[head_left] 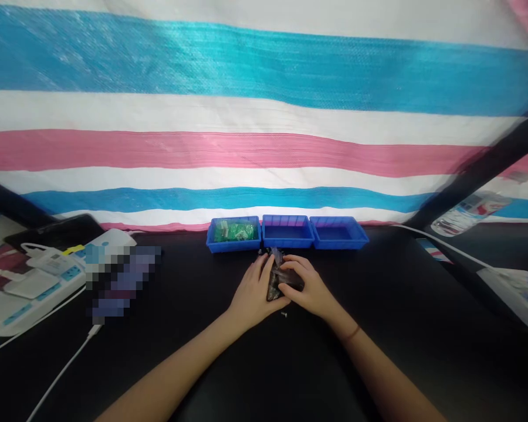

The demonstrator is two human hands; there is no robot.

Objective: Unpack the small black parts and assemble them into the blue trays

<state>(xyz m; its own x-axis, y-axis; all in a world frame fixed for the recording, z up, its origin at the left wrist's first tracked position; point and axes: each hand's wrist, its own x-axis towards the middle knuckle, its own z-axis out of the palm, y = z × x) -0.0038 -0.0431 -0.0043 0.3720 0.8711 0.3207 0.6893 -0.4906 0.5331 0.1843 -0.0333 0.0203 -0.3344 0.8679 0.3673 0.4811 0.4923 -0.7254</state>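
Between my hands on the black table lies a small clear plastic bag (274,291) with dark contents too small to make out. My left hand (251,293) grips its left side, fingers pointing forward and thumb near the lower edge. From the right, my right hand (311,292) curls its fingers and thumb around the bag, partly covering it. A tiny screw (284,315) lies loose just in front of the bag, touched by neither hand. A few small dark bits (261,252) sit beyond my left fingertips.
Three blue trays stand in a row behind my hands; the left tray (233,248) holds green items. Power strips (48,287) with cables lie at left, near a pixelated phone-like object (125,284). A plastic bottle (469,212) is at right. A striped sheet (264,152) hangs behind.
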